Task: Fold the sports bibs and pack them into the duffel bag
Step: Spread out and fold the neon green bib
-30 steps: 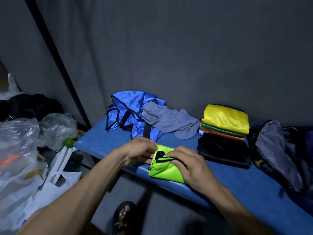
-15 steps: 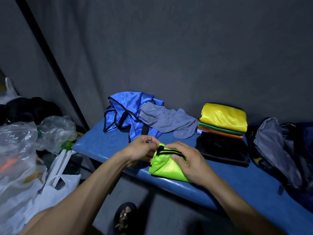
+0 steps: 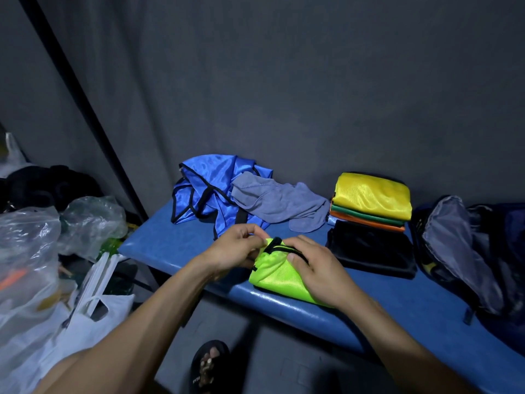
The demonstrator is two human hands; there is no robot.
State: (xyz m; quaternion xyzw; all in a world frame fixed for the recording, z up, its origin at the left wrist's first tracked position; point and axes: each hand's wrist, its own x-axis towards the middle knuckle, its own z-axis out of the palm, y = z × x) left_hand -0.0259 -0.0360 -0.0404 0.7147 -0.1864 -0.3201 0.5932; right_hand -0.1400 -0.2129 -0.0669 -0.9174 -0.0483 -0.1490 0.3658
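Observation:
A lime green bib (image 3: 277,277) with black trim lies folded small at the front edge of the blue bench (image 3: 176,243). My left hand (image 3: 235,248) pinches its upper left corner. My right hand (image 3: 318,268) presses on its right side, fingers curled over the black trim. Behind lie a crumpled blue bib (image 3: 207,189) and a grey cloth (image 3: 281,206). A stack of folded bibs (image 3: 372,200), yellow on top, sits on a black folded one (image 3: 369,248). The open duffel bag (image 3: 468,251) stands at the right.
Plastic bags (image 3: 42,251) and dark clothes pile up on the left beside the bench. A dark pole (image 3: 85,109) leans along the grey wall. My sandalled foot (image 3: 210,365) stands on the floor below the bench edge.
My hands have drawn the green bib's top edge tighter; its black trim now bunches between them. The view has shifted slightly.

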